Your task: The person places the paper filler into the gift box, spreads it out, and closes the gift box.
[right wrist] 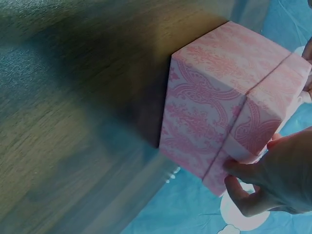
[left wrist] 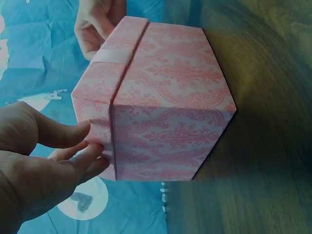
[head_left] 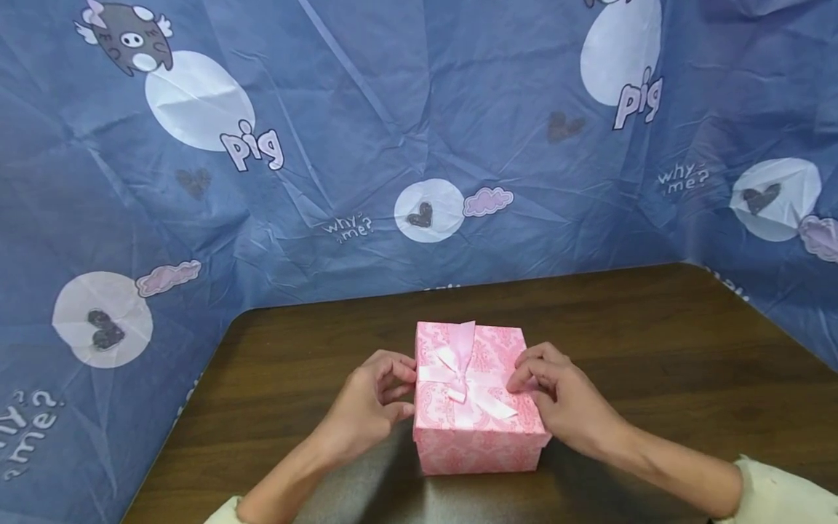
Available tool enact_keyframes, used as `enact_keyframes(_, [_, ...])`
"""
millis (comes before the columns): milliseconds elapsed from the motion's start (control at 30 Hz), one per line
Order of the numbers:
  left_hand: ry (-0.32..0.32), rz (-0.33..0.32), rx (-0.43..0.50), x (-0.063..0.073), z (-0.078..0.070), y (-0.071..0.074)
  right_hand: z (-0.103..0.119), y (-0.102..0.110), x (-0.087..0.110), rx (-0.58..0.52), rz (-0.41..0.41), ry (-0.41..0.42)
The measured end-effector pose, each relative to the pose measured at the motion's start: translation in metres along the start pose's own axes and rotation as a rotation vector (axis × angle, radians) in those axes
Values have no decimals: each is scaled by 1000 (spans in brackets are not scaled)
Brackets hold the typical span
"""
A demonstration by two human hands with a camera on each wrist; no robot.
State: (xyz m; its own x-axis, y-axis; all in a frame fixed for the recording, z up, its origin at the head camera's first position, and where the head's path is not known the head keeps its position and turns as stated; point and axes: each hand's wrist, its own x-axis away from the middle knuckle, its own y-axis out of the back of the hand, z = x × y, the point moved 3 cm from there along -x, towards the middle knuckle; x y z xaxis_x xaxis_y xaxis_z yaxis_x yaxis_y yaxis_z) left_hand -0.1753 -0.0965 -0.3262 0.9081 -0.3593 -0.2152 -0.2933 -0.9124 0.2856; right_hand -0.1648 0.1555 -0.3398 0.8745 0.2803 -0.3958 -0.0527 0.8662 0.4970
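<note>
A pink patterned gift box (head_left: 481, 453) sits on the table with its lid (head_left: 432, 416) on. Across the lid's top runs a pale pink ribbon tied in a bow (head_left: 461, 382). My left hand (head_left: 366, 400) touches the lid's left side with its thumb and fingertips, the fingers fairly straight, as the left wrist view shows. At the opposite side, my right hand (head_left: 566, 400) pinches the lid's edge, with bent fingers over the top and others against the side (right wrist: 258, 122). The inside of the box is hidden.
The box stands on a dark brown wooden table (head_left: 655, 349). A blue printed cloth (head_left: 366, 131) with pigs, hearts and lettering hangs behind the table and along both sides.
</note>
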Motion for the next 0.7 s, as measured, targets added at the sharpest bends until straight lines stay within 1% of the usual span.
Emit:
enact_keyframes(200, [11, -13, -7, 0, 0, -1, -4, 3, 0, -1, -9, -40])
enact_keyframes(333, [11, -18, -25, 0, 0, 0, -5, 6, 2, 6, -49, -62])
enact_keyframes(467, [18, -23, -45, 2, 1, 0, -6, 10, 5, -55, -106, -105])
enact_keyframes(600, [41, -12, -42, 6, 8, -1, -4, 13, 4, -112, -162, -108])
enact_keyframes(700, [61, -4, -20, 8, 12, -2, -1, 14, 1, -116, -173, -109])
